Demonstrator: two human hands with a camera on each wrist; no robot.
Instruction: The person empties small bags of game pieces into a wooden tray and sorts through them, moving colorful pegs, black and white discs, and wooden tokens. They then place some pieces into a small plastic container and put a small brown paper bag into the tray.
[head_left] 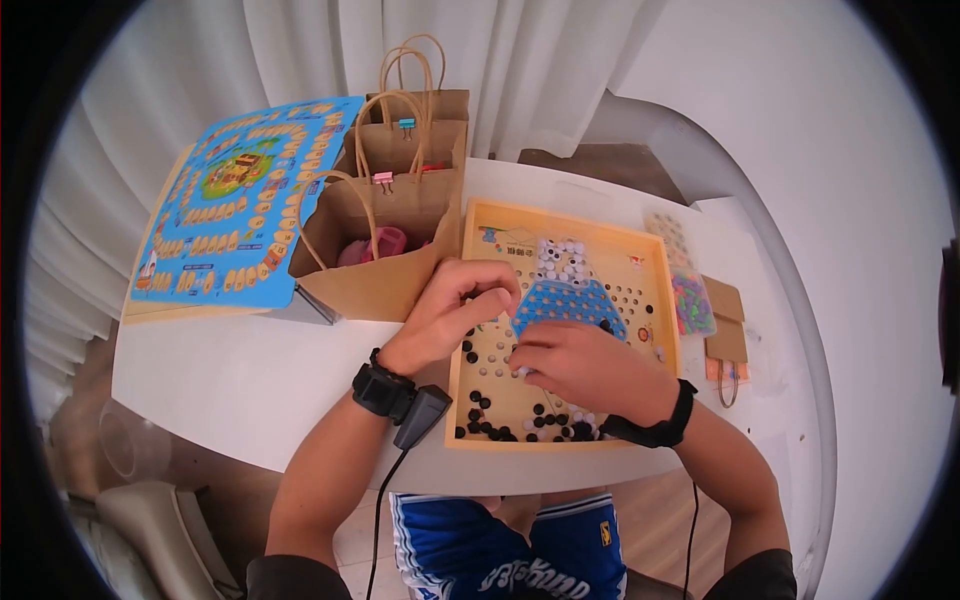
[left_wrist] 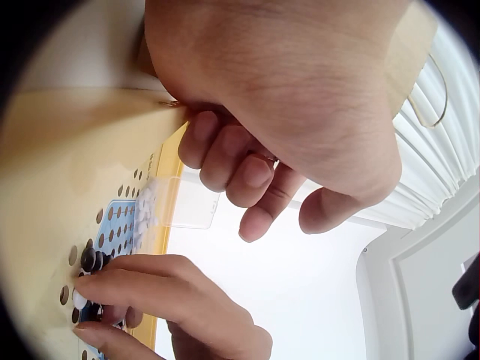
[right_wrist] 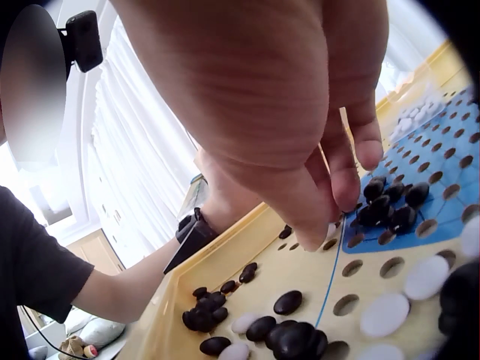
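My right hand [head_left: 600,372] reaches over a shallow wooden game board [head_left: 674,350] with rows of holes. Its thumb and index finger pinch a small white game piece [left_wrist: 79,299] low over the holes, beside a black game piece [left_wrist: 88,259]. Above the board's left side, my left hand [head_left: 452,312] hovers with its fingers loosely curled, and nothing shows in it. The board's blue panel [head_left: 568,304] lies just beyond my right fingers, with a cluster of black pieces [right_wrist: 390,206] on its near part. White pieces [head_left: 562,262] fill a clear box at its far end.
Loose black and white pieces [head_left: 490,430] gather along the board's near edge. Paper bags [head_left: 395,280] and a blue printed game board [head_left: 225,220] stand to the left. A clear box of colourful pieces [head_left: 692,304] and a small brown bag [head_left: 724,310] lie on the right.
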